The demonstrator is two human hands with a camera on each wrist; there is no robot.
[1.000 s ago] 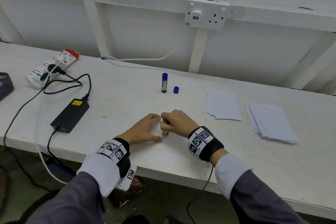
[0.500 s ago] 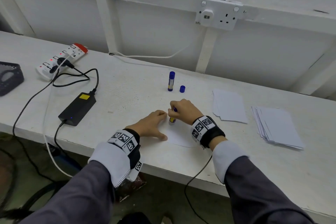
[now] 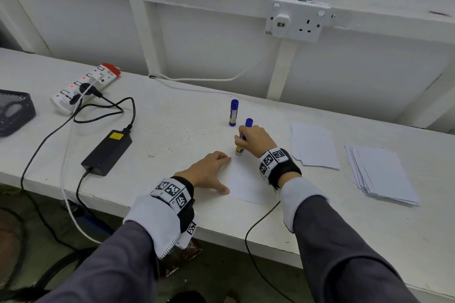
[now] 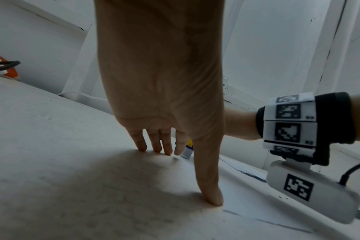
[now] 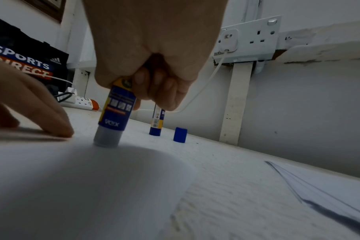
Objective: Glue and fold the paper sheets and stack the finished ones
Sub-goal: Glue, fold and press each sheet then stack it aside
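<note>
A white paper sheet (image 3: pixel 246 181) lies flat near the table's front edge. My right hand (image 3: pixel 256 139) grips a blue and yellow glue stick (image 5: pixel 116 113) upright, its tip pressed down on the sheet's far left corner. My left hand (image 3: pixel 209 172) lies flat with straight fingers, the thumb (image 4: pixel 210 186) and fingertips pressing down at the sheet's left edge. A second glue stick (image 3: pixel 233 112) stands capped behind, with a loose blue cap (image 5: pixel 180 134) beside it. To the right lie a small stack of folded sheets (image 3: pixel 312 145) and a fanned stack of paper sheets (image 3: pixel 381 174).
A black power adapter (image 3: pixel 107 151) and its cables lie on the table to the left. A white power strip (image 3: pixel 86 87) and a dark basket (image 3: pixel 14 112) sit further left. A wall socket (image 3: pixel 298 21) is mounted behind. The table's front edge runs just below the sheet.
My right hand has slid the glue stick away from me along the sheet's left edge to its far corner. The left hand has stayed pressed on the sheet.
</note>
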